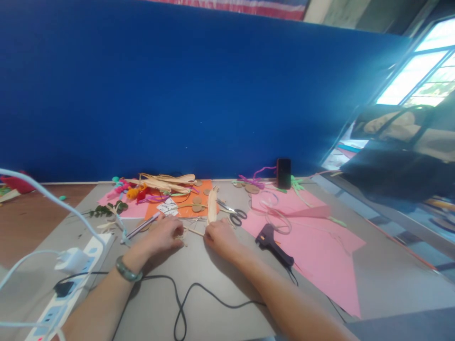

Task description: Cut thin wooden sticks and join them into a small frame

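Observation:
My left hand [166,235], with a dark bangle on its wrist, rests on the grey table with its fingers curled down. Pale shreds lie under its fingertips, and what it grips, if anything, is hidden. To its right, my right hand [223,238] is closed on one end of a thin pale strip [194,231] that runs towards the left hand. Just behind the right hand lies a wide flat straw-coloured strip [212,207]. Scissors [235,214] with dark handles lie behind and right of it. A pen [144,226] lies beyond my left wrist.
Right of my hands is a black glue gun [274,245] on pink paper [320,258]. A phone [283,173] leans on the blue partition [199,94]. Orange paper [152,210] carries craft bits. A power strip [90,258] stands left; a black cable [209,294] crosses the front.

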The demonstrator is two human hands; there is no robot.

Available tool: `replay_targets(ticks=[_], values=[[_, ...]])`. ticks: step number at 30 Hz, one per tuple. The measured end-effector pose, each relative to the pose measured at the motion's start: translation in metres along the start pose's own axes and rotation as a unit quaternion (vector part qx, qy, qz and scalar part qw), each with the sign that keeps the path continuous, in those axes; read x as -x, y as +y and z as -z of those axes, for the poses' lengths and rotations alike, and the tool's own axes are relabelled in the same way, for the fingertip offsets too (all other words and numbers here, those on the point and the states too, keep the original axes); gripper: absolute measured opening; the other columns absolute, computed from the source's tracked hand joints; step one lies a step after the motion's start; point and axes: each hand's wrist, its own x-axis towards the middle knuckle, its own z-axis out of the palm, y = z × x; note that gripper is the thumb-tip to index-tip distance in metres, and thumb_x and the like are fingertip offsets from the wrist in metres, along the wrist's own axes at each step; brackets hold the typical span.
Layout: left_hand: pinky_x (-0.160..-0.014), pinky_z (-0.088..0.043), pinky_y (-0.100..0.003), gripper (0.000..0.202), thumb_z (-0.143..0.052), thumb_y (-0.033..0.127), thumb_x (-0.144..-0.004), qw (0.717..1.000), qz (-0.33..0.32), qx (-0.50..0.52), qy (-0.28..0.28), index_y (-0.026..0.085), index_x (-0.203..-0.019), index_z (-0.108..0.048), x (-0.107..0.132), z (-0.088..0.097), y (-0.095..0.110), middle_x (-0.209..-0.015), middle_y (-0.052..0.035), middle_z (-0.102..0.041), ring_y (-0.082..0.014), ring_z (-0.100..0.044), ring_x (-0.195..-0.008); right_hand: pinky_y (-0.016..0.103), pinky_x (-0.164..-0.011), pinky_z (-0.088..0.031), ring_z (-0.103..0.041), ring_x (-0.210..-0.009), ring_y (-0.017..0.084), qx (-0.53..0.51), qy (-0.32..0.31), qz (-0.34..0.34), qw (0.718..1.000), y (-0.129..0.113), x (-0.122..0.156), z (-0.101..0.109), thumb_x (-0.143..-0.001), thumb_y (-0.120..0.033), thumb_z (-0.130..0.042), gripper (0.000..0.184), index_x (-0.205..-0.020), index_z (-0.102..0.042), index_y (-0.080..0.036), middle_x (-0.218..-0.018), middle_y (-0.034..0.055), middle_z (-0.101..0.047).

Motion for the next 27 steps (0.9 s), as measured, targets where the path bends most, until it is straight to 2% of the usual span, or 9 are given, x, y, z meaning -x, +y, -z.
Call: replay_targets(ticks=[3, 8, 12, 17, 27], values=[[-0.081, -0.032, -0.036, 0.016, -0.062, 0.029, -0.064, 1.000, -0.017, -0.014, 0.019, 0.020, -0.076, -0.061, -0.001, -0.001, -0.002, -0.081, -0.0029, -0.064, -0.0206, -0.055, -0.077, 0.031, -0.075, -0.030, -0.059, -0.076, 0.019, 0.000, 0.000, 0.002, 1.000, -0.004, 0.001, -0.003, -0.079, -0.015, -0.051, 0.016, -0.074, -0.067, -0.015, -0.081, 0.0099, -0.069], [-0.079, -0.034, -0.035, 0.012, -0.060, 0.028, -0.064, 0.999, -0.007, -0.027, 0.026, 0.020, -0.072, -0.062, 0.000, 0.003, -0.005, -0.076, -0.0023, -0.064, -0.0214, -0.055, -0.077, 0.030, -0.075, -0.029, -0.058, -0.075, 0.017, -0.006, 0.009, 0.011, 1.000, -0.007, 0.002, -0.007, -0.079, -0.016, -0.052, 0.016, -0.072, -0.067, -0.015, -0.079, 0.0081, -0.070], [-0.077, -0.036, -0.033, 0.012, -0.052, 0.023, -0.070, 0.999, 0.018, -0.025, 0.038, 0.020, -0.072, -0.063, 0.000, 0.005, -0.010, -0.075, -0.0038, -0.065, -0.0218, -0.056, -0.078, 0.029, -0.073, -0.029, -0.057, -0.070, 0.016, -0.023, 0.020, 0.013, 0.999, -0.006, 0.001, -0.008, -0.076, -0.015, -0.053, 0.014, -0.068, -0.065, -0.015, -0.075, 0.0061, -0.069], [-0.078, -0.037, -0.032, 0.024, -0.043, 0.009, -0.069, 0.996, 0.069, -0.024, 0.047, 0.019, -0.072, -0.065, -0.004, 0.001, -0.017, -0.078, -0.0051, -0.068, -0.0213, -0.058, -0.082, 0.029, -0.074, -0.029, -0.057, -0.070, 0.015, -0.026, 0.034, 0.032, 0.999, -0.006, 0.001, -0.009, -0.077, -0.015, -0.053, 0.015, -0.066, -0.064, -0.016, -0.073, 0.0059, -0.068], [-0.080, -0.037, -0.034, 0.026, -0.042, 0.009, -0.072, 0.994, 0.090, -0.005, 0.068, 0.018, -0.074, -0.066, -0.008, -0.003, -0.023, -0.081, -0.0064, -0.070, -0.0219, -0.059, -0.083, 0.029, -0.072, -0.029, -0.053, -0.070, 0.015, 0.026, 0.053, 0.097, 0.994, -0.013, 0.004, -0.007, -0.083, -0.016, -0.050, 0.017, -0.071, -0.063, -0.016, -0.073, 0.0053, -0.065]])
